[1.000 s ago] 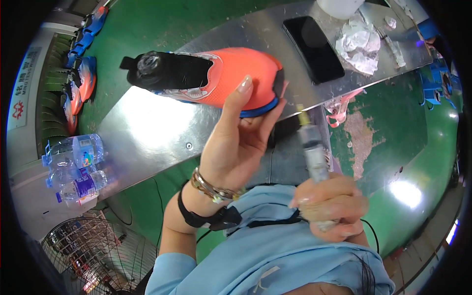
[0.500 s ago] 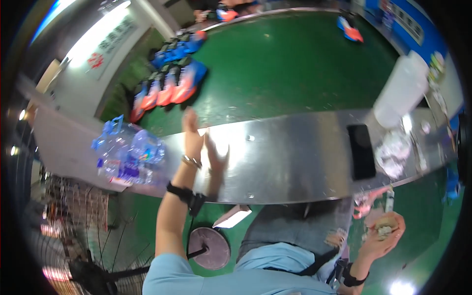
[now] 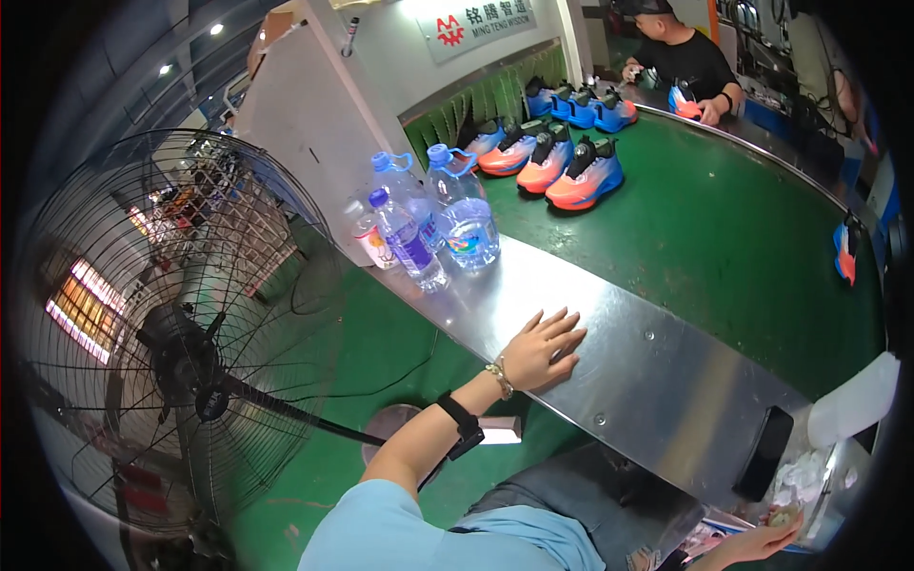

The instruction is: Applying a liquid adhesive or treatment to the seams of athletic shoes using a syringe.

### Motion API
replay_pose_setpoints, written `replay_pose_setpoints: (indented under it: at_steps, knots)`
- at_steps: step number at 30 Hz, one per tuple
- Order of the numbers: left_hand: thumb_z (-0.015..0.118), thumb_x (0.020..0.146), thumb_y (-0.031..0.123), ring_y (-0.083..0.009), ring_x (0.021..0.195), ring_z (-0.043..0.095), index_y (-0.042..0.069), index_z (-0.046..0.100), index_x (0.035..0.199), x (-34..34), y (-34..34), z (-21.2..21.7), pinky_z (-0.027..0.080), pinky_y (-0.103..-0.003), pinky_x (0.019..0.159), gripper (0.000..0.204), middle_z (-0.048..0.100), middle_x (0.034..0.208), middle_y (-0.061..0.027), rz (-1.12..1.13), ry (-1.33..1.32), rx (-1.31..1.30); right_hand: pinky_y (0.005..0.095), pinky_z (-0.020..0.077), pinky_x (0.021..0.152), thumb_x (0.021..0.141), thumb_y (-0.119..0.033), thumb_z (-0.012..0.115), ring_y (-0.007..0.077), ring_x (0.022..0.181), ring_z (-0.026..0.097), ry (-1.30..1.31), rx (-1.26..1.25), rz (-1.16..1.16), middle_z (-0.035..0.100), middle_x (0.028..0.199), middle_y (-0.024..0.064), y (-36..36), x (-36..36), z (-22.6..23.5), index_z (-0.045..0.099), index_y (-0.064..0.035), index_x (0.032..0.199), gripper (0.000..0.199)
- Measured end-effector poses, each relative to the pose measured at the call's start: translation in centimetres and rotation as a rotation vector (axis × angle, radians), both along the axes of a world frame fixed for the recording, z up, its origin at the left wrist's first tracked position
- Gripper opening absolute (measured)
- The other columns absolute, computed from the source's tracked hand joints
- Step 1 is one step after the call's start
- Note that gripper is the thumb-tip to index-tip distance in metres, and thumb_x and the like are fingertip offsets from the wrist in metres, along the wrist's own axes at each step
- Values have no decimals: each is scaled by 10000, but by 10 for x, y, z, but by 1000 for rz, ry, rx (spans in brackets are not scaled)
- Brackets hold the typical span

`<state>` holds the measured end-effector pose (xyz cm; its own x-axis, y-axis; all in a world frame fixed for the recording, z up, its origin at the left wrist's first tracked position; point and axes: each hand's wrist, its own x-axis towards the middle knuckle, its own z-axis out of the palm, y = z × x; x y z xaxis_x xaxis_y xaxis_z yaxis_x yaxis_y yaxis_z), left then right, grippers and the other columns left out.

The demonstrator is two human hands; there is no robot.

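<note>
1. Green table [image 3: 705, 228]: it spreads across the far side of the scene.
2. Metal counter [image 3: 671, 381]: it runs along the table's near side, from left to right.
3. Co-worker [image 3: 690, 62]: at the far edge, 1 hand on a shoe [image 3: 683, 99].
4. Fan [image 3: 186, 357]: at the left, with a black wire cage.
5. Bottles [image 3: 471, 228]: 4 clear ones, grouped on the counter's left end.
6. White container [image 3: 852, 404]: at the right, just beyond the phone.
7. Shoes [image 3: 586, 176]: 4 orange-and-blue ones in a row on the table's left, 4 bluer ones farther off, 1 alone at the far right.
8. Left hand [image 3: 541, 352]: palm down over the counter, fingers spread apart, holding nothing; I cannot tell whether it touches the metal.
9. Right hand [image 3: 760, 541]: near right, fingers curled together around something.
10. Phone [image 3: 764, 454]: black, on the counter's right end.
11. Crumpled paper [image 3: 803, 476]: beside the phone, near the right hand.
12. Small pale thing [image 3: 783, 518]: in the right hand's fingers, too blurred to identify.
</note>
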<state>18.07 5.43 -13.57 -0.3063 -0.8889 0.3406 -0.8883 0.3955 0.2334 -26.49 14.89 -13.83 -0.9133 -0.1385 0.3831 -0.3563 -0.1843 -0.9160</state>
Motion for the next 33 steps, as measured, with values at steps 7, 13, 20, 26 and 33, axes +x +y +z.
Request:
replay_pose_setpoints:
  at_steps: [7,13,20,26,33]
  knots:
    - [491,826,305,-250,1242,351,146,496,1204,2,4,-4,231,-459,1035,410,428,1299,-98,12,-10,-40,234,363,606,933,-285,360,145,700,486,-9,-88,167,565,857,88,-4,40,27,509,-2,1099,361]
    - [491,832,317,-241,1234,364,146,517,1175,2,3,-6,243,-450,1030,384,451,1278,-90,5,34,-43,207,372,572,937,-366,268,121,667,477,67,-19,762,505,799,86,-9,114,9,425,6,1041,418]
    - [504,833,310,-232,1217,389,138,546,1133,3,6,-6,272,-444,1015,348,483,1249,-80,1,67,-63,233,439,702,884,-197,449,160,798,525,167,118,1169,437,1056,110,-26,130,-7,377,-7,1174,354]
    - [521,824,292,-236,1202,409,139,560,1117,1,6,-5,289,-442,1007,332,498,1233,-76,-2,70,-82,264,431,804,829,-40,508,149,871,504,75,208,1240,415,1076,95,-29,124,-3,352,-16,1206,408]
    - [528,818,286,-241,1199,412,140,565,1105,-3,8,-3,290,-446,1007,324,498,1230,-83,2,63,-62,265,413,832,800,4,532,159,896,505,320,246,1124,422,1088,98,-29,122,-9,375,-12,1198,428]
